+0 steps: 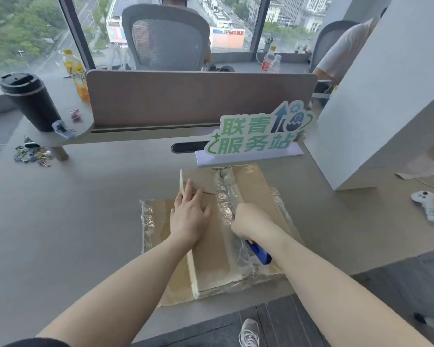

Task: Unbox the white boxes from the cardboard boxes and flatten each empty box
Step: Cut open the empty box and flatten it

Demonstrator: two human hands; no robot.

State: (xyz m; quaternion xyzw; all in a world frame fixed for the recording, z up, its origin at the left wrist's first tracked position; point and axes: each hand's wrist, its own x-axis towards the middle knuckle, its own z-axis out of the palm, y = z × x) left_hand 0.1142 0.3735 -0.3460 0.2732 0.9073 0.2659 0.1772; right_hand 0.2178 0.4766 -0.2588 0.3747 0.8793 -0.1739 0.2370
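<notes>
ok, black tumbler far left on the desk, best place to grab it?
Take the black tumbler around its mid body, below the wider lid, coming from its open left side. It stands upright and tapers downward, so fingers wrapped under the lid would not slip. The divider panel and a blue clip crowd its right and base.

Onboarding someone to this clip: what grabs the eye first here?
Centre of the desk: a taped cardboard box, with the left hand pressing flat on its top and the right hand gripping a blue cutter at the tape seam. Behind it stands a green-lettered sign; a tall white box stands at right.
</notes>
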